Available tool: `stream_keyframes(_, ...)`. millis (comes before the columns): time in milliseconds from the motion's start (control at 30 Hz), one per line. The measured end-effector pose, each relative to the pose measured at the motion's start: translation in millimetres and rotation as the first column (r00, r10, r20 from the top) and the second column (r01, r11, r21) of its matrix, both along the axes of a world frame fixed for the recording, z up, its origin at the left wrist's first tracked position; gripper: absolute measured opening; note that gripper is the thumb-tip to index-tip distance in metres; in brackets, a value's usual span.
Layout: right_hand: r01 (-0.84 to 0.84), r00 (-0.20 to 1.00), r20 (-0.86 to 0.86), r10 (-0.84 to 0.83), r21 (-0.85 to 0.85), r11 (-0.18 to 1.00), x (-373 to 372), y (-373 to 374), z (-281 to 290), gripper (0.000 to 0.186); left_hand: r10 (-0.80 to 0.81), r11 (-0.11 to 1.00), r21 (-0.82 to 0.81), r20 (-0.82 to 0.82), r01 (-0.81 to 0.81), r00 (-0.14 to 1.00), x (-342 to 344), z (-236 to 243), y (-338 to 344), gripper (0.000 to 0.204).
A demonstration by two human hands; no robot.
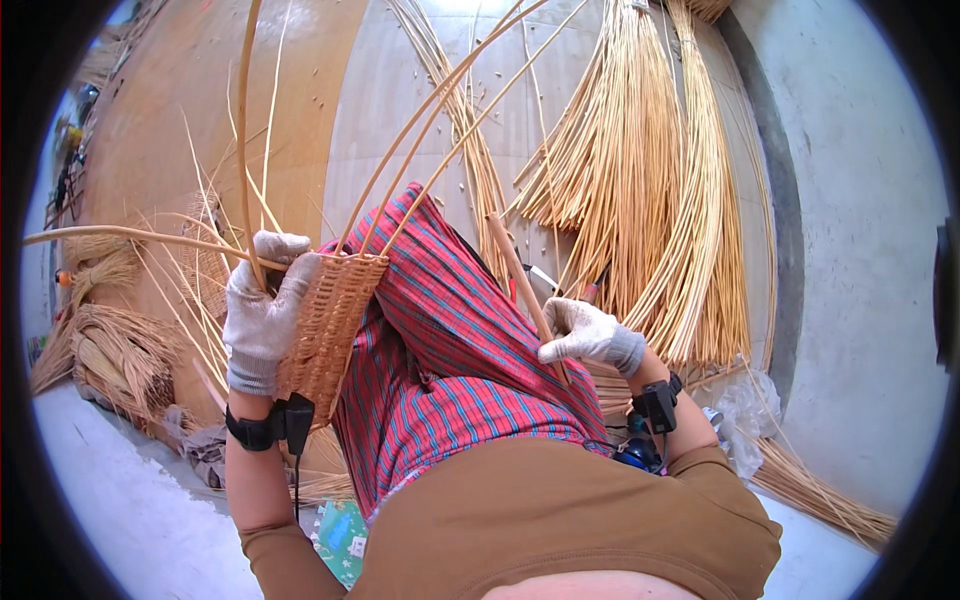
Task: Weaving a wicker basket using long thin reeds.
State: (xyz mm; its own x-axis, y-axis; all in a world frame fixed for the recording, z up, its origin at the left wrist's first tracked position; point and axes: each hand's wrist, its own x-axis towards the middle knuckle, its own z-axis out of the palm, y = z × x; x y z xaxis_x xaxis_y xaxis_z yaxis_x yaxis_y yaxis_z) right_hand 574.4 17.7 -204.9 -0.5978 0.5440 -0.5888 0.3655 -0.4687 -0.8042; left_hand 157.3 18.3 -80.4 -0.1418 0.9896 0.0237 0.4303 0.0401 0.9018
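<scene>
My left hand, in a white knitted glove, grips the upper left edge of a woven wicker piece. This tan piece leans against my lap, and long bent canes rise from its top edge. Another thick cane reaches out to the left from beside the glove. On the other side, my gloved right hand is closed around a smooth wooden stick that slants up and to the left, apart from the weaving. A red and blue checked cloth covers my legs beneath both hands.
Large bundles of thin canes lie on the floor ahead to the right. Bunched strands and loose canes spread at left. A knife-like blade shows beyond the stick. A grey wall bounds the right side, near a clear plastic bag.
</scene>
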Motion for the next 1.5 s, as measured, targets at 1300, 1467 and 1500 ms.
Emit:
stream_keyframes(1300,0.540,0.815,0.026,-0.579,-0.397,0.742,-9.2,8.3,-14.3,0.023,-0.018,1.000,0.010,-0.080,0.019,0.997,-13.8,-11.0,1.0,0.016)
stream_keyframes(1467,0.522,0.820,0.004,-0.572,-0.413,0.746,-7.3,8.0,-17.3,0.031,-0.006,1.000,0.003,-0.048,0.006,0.999,-13.0,-11.8,0.9,0.015)
stream_keyframes(1500,0.524,0.806,-0.016,-0.592,-0.449,0.724,-6.0,7.8,-17.7,0.032,-0.015,1.000,0.016,-0.064,0.016,0.998,-12.9,-11.8,1.1,0.015)
